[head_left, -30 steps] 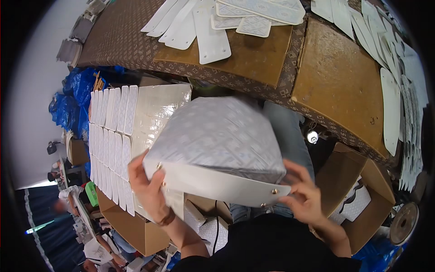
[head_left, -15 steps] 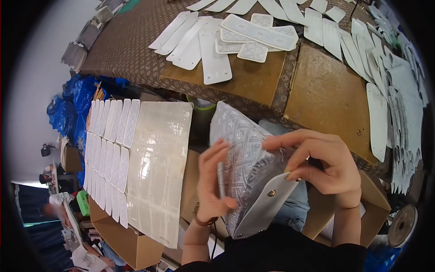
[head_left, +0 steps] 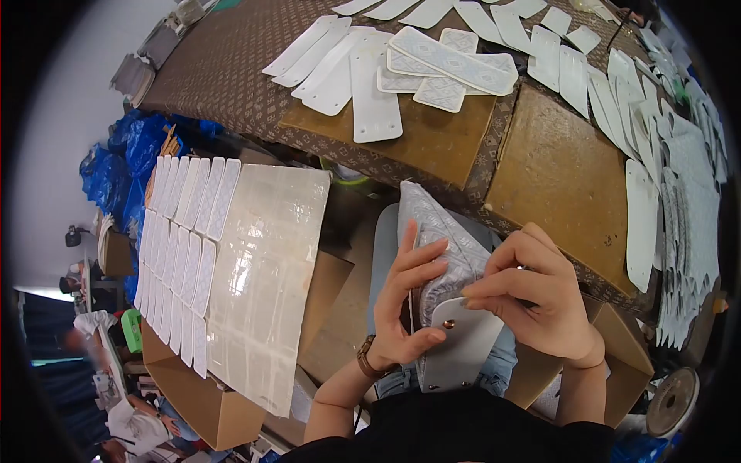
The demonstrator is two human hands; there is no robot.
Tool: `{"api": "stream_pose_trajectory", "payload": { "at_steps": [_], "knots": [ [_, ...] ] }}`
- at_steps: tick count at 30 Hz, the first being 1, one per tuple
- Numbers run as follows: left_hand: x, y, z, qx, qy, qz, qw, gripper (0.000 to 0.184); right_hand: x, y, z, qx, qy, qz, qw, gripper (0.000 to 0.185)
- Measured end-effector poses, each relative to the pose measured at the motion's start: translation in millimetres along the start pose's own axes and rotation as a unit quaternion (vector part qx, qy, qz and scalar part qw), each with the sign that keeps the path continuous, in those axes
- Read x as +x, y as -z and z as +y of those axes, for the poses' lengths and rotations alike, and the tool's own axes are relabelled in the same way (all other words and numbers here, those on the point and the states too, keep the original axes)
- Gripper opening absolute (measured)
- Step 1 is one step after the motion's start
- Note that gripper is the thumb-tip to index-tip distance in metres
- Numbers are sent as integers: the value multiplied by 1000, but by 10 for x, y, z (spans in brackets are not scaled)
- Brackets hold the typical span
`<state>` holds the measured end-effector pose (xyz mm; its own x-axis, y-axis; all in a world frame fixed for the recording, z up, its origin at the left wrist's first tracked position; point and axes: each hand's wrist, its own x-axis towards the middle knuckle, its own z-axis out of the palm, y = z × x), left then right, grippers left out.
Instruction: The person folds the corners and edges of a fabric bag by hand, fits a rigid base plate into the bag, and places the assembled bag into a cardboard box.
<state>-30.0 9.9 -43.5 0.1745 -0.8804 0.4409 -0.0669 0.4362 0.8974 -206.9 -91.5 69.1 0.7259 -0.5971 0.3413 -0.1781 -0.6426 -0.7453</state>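
Observation:
A bag-like piece of grey patterned material (head_left: 432,220) with a white band (head_left: 461,343) stands on end over my lap. Metal studs show on the band, one near its upper corner and others at its lower edge. My left hand (head_left: 409,301) rests against the piece's left side with its fingers spread. With thumb and index finger pinched together, my right hand (head_left: 532,297) grips the band's upper corner. Its other fingers are curled above.
White strips (head_left: 376,96) lie on the brown patterned table (head_left: 208,77) ahead, with more heaped at the right. At left, a glossy board (head_left: 262,270) bears rows of small strips. Cardboard boxes (head_left: 239,420) stand low on both sides. A person (head_left: 135,420) is far left.
The piece was held wide between both hands, then turned on end and narrowed. My left hand has come against its side; my right hand has moved from the far end to the upper corner.

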Motion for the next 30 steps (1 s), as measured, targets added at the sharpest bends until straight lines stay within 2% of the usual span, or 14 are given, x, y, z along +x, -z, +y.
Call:
{"api": "stream_pose_trajectory", "payload": {
  "at_steps": [6, 27, 30],
  "knots": [
    [7, 22, 29, 13, 0, -8, 1000, 60, -44, -113, 93, 12, -8, 14, 1000, 28],
    [-109, 156, 64, 18, 17, 29, 999, 44, 9, -340, 58, -6, 37, 20, 999, 30],
    [-130, 195, 98, 9, 27, 45, 999, 43, -139, -332, 21, 81, -97, 58, 990, 29]
  ]
}}
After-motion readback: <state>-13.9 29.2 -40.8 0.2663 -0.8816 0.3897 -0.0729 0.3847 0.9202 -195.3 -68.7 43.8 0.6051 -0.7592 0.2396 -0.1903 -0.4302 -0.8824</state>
